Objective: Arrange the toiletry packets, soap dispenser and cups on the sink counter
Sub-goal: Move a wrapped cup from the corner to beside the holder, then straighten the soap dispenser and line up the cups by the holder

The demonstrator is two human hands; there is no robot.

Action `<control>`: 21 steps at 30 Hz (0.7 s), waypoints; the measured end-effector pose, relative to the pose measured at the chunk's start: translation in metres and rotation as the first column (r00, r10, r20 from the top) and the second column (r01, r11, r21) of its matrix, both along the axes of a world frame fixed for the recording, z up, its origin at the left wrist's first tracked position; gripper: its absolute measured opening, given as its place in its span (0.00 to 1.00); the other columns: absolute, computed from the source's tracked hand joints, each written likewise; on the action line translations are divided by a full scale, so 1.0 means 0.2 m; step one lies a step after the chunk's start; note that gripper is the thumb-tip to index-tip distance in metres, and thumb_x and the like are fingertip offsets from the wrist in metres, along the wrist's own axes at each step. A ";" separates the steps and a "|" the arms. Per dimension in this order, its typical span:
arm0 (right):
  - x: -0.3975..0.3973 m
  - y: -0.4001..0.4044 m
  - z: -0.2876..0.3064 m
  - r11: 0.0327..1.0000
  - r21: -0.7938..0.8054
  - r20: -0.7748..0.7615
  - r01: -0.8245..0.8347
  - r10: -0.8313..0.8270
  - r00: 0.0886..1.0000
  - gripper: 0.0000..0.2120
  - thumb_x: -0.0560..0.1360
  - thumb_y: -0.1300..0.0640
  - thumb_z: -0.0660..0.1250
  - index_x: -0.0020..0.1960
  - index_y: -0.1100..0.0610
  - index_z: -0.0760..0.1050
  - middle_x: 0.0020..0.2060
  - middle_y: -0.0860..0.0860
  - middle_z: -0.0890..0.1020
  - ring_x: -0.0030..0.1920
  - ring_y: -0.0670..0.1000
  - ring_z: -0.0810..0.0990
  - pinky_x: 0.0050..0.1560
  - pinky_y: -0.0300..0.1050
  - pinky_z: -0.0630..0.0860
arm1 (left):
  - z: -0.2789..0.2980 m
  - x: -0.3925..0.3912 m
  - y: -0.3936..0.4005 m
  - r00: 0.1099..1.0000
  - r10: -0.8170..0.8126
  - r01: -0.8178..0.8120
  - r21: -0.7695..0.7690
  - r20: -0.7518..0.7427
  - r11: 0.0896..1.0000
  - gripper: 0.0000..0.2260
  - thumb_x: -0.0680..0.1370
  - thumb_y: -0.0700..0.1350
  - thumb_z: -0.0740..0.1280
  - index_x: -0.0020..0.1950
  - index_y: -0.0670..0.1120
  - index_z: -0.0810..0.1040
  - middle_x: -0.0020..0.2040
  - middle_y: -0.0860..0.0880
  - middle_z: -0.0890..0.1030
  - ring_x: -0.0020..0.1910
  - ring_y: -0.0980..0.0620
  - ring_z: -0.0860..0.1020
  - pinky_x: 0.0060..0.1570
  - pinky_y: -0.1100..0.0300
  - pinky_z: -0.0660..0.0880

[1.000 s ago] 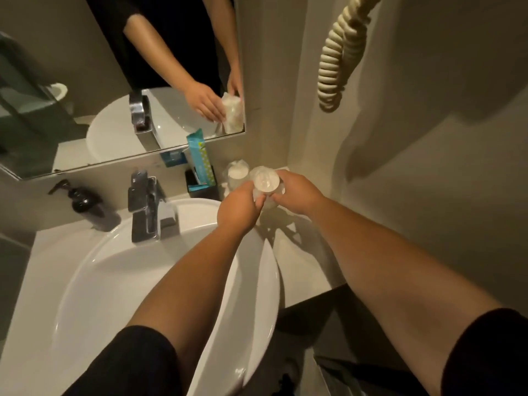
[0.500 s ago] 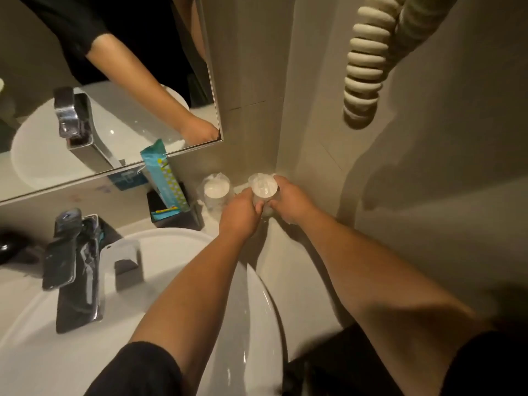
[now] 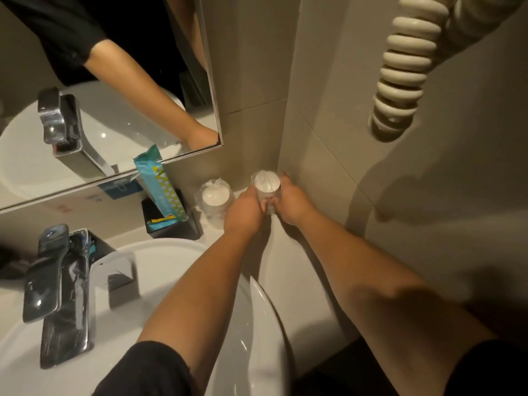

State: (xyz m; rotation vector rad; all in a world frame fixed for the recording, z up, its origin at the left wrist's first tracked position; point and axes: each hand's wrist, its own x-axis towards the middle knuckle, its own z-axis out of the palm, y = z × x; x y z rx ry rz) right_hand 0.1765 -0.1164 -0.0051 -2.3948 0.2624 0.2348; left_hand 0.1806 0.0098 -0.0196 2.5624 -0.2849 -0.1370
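Note:
Two plastic-wrapped white cups stand in the back right corner of the sink counter [image 3: 288,270]. The right cup [image 3: 266,182] is held from both sides: my left hand [image 3: 244,214] grips its left side and my right hand [image 3: 291,201] its right side, close to the wall corner. The left cup [image 3: 215,197] stands free just beside my left hand. A teal toiletry packet [image 3: 161,184] sticks up out of a black holder [image 3: 174,227] to the left of the cups. The soap dispenser is a dark blur at the left edge [image 3: 8,264].
The chrome faucet [image 3: 60,292] rises over the white basin [image 3: 160,281] at the left. A mirror [image 3: 108,90] covers the back wall and reflects my arm. A coiled cream cord [image 3: 405,72] hangs on the right wall. The counter's front edge drops off at the lower right.
Both hands have carried the right cup back toward the wall corner and lowered it beside the other cup. The view has swung closer and to the right.

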 end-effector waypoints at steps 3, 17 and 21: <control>-0.01 0.01 0.02 1.000 -0.025 0.018 0.001 0.000 1.000 0.25 0.76 0.62 0.63 0.71 0.57 0.59 0.58 0.59 0.78 0.56 0.60 0.78 0.57 0.50 0.75 | 0.02 -0.03 0.00 1.000 -0.004 0.004 -0.001 -0.015 1.000 0.20 0.81 0.48 0.58 0.70 0.41 0.64 0.51 0.42 0.80 0.48 0.41 0.78 0.39 0.57 0.66; -0.50 0.03 0.28 0.844 -0.487 -0.077 -0.224 0.214 0.974 0.21 0.77 0.51 0.62 0.67 0.56 0.68 0.63 0.55 0.73 0.63 0.58 0.72 0.61 0.51 0.72 | 0.29 -0.43 0.25 0.977 -0.212 0.185 0.469 0.004 0.863 0.15 0.80 0.53 0.59 0.61 0.44 0.72 0.59 0.42 0.75 0.57 0.42 0.74 0.51 0.51 0.72; -0.71 0.11 0.32 0.762 -0.563 -0.135 -0.321 0.298 0.945 0.20 0.78 0.47 0.59 0.66 0.55 0.69 0.62 0.55 0.73 0.63 0.57 0.72 0.64 0.52 0.69 | 0.36 -0.64 0.36 0.965 -0.261 0.199 0.563 0.032 0.802 0.15 0.80 0.53 0.58 0.60 0.45 0.73 0.58 0.44 0.77 0.58 0.42 0.74 0.54 0.50 0.69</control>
